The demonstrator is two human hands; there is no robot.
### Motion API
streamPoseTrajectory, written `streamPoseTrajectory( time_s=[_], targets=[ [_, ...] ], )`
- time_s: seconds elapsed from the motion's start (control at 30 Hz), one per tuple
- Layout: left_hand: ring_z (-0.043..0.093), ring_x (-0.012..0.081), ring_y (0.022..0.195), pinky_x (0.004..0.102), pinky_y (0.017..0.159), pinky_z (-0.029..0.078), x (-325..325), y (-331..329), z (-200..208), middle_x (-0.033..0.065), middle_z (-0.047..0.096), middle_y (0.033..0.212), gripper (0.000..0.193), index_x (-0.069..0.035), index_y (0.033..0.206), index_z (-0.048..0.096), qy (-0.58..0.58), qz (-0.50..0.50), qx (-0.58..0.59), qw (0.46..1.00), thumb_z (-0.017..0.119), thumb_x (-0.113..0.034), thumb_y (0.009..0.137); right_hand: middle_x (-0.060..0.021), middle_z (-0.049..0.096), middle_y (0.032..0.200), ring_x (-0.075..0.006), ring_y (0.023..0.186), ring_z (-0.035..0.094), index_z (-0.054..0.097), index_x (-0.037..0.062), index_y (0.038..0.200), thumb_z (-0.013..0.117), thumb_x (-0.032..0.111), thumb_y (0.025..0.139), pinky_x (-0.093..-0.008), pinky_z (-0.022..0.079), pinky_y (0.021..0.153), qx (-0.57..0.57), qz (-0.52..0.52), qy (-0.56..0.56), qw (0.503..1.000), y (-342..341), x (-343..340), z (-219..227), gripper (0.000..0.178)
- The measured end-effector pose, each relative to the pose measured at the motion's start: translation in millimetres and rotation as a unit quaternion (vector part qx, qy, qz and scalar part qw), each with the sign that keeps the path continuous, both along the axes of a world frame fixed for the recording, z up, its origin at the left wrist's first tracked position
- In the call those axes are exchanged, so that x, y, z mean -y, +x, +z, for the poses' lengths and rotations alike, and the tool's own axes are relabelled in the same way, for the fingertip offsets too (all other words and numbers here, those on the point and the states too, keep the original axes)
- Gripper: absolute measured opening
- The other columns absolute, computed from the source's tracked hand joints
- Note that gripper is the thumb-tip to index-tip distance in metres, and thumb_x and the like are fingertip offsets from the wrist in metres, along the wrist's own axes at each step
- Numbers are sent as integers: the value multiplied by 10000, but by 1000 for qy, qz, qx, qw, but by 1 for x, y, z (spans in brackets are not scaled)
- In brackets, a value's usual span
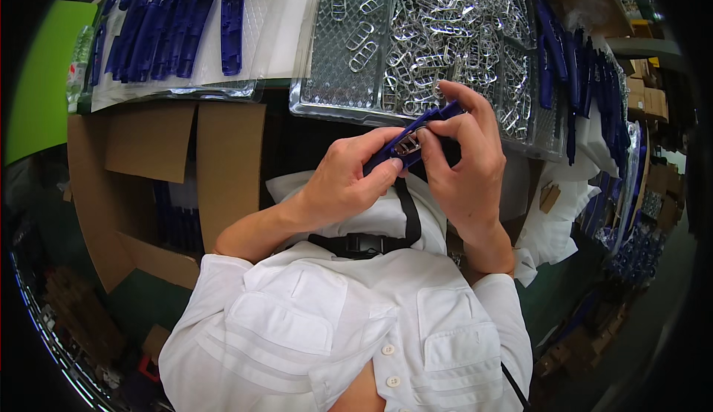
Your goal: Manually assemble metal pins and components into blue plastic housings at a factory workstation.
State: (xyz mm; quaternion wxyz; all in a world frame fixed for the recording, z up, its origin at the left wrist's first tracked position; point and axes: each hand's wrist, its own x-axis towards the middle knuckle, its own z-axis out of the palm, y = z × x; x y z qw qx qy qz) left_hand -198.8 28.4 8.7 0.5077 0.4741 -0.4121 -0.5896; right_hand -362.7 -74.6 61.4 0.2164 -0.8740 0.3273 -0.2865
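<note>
My left hand [352,173] is closed round the near end of a long blue plastic part [426,120], which slants up to the right in front of my chest. A small shiny metal clip [406,145] sits in the hollow of that part. My right hand [466,151] presses its thumb beside the clip, with its fingers curled at the part's far end. Just beyond the hands stands a clear plastic tray [349,99], heaped with loose metal clips [453,33]. A few clips lie apart in its left compartment.
Blue plastic parts [167,30] lie in rows on a sheet at the far left, and more blue parts [553,48] hang over the right side. An open cardboard box [230,174] with blue parts inside stands at left. A plastic bottle [79,63] is at the table's left edge.
</note>
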Motion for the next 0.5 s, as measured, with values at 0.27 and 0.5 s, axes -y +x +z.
streamPoseTrajectory(
  time_s=[0.27, 0.5],
  targets=[
    [629, 77, 682, 247, 616, 533, 3, -6, -2, 56, 708, 869, 292, 67, 1281, 618, -120, 27, 89, 988, 576, -62, 1023, -141, 629, 1367, -186, 1124, 675, 642, -23, 1191, 758, -63, 844, -309, 576, 920, 146, -123, 222, 956, 0, -10, 14, 369],
    [670, 87, 638, 255, 588, 544, 19, -17, 2, 57, 703, 730, 172, 34, 1056, 700, 13, 15, 7, 1000, 620, -111, 1013, -76, 693, 1052, -135, 914, 694, 633, 0, 1100, 716, -59, 862, -283, 563, 805, 120, -53, 263, 956, -14, -5, -10, 259]
  ],
)
